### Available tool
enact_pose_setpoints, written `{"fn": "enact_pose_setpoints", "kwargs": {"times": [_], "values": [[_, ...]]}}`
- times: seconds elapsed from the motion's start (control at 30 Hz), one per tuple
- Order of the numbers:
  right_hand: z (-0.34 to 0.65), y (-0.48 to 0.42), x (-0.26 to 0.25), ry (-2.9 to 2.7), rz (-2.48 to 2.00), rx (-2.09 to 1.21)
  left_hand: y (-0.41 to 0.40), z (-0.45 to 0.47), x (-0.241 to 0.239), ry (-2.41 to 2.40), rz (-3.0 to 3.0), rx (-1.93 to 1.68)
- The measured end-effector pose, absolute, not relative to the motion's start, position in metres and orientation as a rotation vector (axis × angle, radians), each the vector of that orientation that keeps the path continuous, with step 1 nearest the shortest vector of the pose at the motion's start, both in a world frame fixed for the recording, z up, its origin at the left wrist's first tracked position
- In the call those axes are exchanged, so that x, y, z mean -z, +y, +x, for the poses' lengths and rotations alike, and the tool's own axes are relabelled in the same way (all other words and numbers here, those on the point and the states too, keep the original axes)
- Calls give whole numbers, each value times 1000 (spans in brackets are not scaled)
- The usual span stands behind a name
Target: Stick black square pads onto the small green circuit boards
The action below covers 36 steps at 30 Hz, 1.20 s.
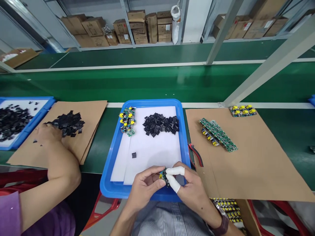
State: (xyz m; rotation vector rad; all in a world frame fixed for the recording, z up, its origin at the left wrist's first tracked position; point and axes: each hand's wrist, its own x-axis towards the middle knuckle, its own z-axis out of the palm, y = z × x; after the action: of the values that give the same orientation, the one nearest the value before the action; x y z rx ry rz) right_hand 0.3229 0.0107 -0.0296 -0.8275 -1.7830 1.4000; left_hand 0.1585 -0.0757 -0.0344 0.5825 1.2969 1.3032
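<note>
- Shelving (105, 48) running along the back of the room, holding cardboard boxes (137, 26).
- Green workbench (95, 157) stretching below it.
- Brown cardboard sheet (258, 167) lying right of the tray, bearing stacked boards (219, 134).
- Blue tray (184, 137) sitting in front of the wearer, carrying a heap of black pieces (159, 124) beyond the hands.
- Right hand (190, 185), two fingertips white-covered, pinching a small circuit board (162, 176) from the right.
- Left hand (145, 188) gripping its left side, thumb opposing fingers.
- Board resting between both hands' fingertips, above the tray's near part.
- Single black piece (134, 155) lying apart from the heap.
</note>
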Motion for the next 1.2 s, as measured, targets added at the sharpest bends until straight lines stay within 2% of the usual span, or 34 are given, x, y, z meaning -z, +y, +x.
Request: {"fn": "enact_pose_setpoints", "kwargs": {"times": [0.17, 0.43, 0.8, 0.9, 1.07, 1.2], "values": [[323, 12, 30, -1805, -752, -1357, -76, 158, 36, 1297, 575, -1290], [322, 16, 27, -1746, -965, -1544, -72, 159, 36, 1296, 663, -1305], [329, 24, 22, -1936, -889, -1518, -70, 162, 33, 1309, 716, -1290], [329, 23, 29, -1845, -884, -1573, -70, 161, 30, 1341, 753, -1331], [325, 18, 37, -1423, -933, -1882, -76, 167, 33, 1459, 921, -1408], [323, 15, 39, -1344, -936, -1852, -85, 180, 40, 1668, 1137, -1464]]}}
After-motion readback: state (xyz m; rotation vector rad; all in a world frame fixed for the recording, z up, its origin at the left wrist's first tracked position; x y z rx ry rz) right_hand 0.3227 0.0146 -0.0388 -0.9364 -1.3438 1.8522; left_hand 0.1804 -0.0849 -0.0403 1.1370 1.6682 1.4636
